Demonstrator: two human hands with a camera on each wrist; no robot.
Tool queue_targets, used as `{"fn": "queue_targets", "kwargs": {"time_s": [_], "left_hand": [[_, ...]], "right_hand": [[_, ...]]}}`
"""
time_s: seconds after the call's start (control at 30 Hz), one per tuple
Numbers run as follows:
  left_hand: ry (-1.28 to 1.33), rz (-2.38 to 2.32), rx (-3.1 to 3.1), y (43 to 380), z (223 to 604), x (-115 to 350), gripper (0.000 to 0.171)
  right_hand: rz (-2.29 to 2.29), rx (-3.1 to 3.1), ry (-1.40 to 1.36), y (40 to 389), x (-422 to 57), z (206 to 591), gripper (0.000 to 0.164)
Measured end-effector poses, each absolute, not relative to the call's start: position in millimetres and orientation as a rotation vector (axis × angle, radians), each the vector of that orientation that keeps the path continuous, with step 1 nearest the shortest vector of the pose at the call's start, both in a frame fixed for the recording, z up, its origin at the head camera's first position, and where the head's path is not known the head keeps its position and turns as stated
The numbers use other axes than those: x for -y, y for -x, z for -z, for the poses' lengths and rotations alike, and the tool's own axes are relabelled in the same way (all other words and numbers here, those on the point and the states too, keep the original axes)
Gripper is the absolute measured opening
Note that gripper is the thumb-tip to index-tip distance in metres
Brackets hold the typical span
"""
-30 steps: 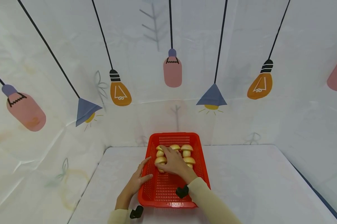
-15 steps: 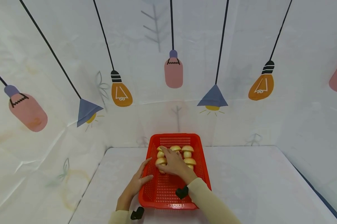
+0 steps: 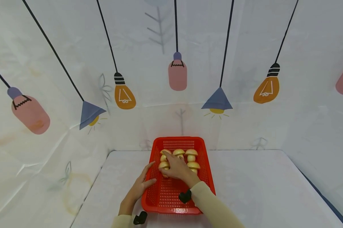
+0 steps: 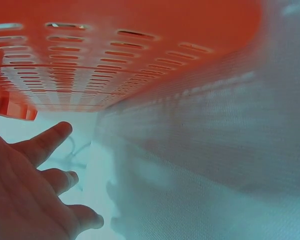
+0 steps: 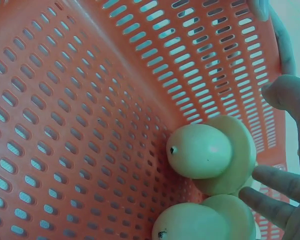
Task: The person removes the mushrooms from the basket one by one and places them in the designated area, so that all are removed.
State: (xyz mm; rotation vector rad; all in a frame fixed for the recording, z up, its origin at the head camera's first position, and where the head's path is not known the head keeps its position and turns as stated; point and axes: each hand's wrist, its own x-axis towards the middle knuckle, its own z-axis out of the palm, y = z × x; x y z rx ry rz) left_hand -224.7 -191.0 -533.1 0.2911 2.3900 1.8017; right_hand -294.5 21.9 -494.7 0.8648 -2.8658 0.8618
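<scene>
Smooth pale-yellow mushrooms (image 3: 191,152) stand in two rows in the far half of a red perforated basket (image 3: 171,198). Over the left ones spreads my right hand (image 3: 178,169), its thumb near the front-left mushroom (image 3: 164,165) and its fingers by the back-left mushroom (image 3: 165,152). In the right wrist view, two fingers (image 5: 272,182) reach the cap of a mushroom (image 5: 202,151), while the thumb stands apart from it. My left hand (image 3: 137,187) rests at the basket's left rim, thumb over the inside, other fingers (image 4: 45,142) spread outside. The right hand hides part of the front row.
The basket stands on a white table (image 3: 242,183) near its far edge. Behind hangs a pale sheet (image 3: 151,82) printed with lamps and bulbs. Dark heart-shaped pieces (image 3: 185,196) sit at both wrists.
The head view has tilted slightly, so everything sits a little lower. My right fingers have drawn back slightly, showing more of the back-left cap. The left hand stays at the rim.
</scene>
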Motion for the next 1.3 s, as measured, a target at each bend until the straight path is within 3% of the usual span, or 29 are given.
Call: {"fn": "queue_targets", "kwargs": {"time_s": [0.6,1.3], "left_hand": [[-0.248,-1.776,-2.469,222.4,535.2,189.6,0.065],[-0.236,-1.764,-2.481,220.8,531.6,188.9,0.067]], "right_hand": [[-0.772,2.921,-0.890,294.3,-20.9,500.1,0.079],[-0.551,2.967,-0.900,293.2,-17.0,503.9,0.045]]}}
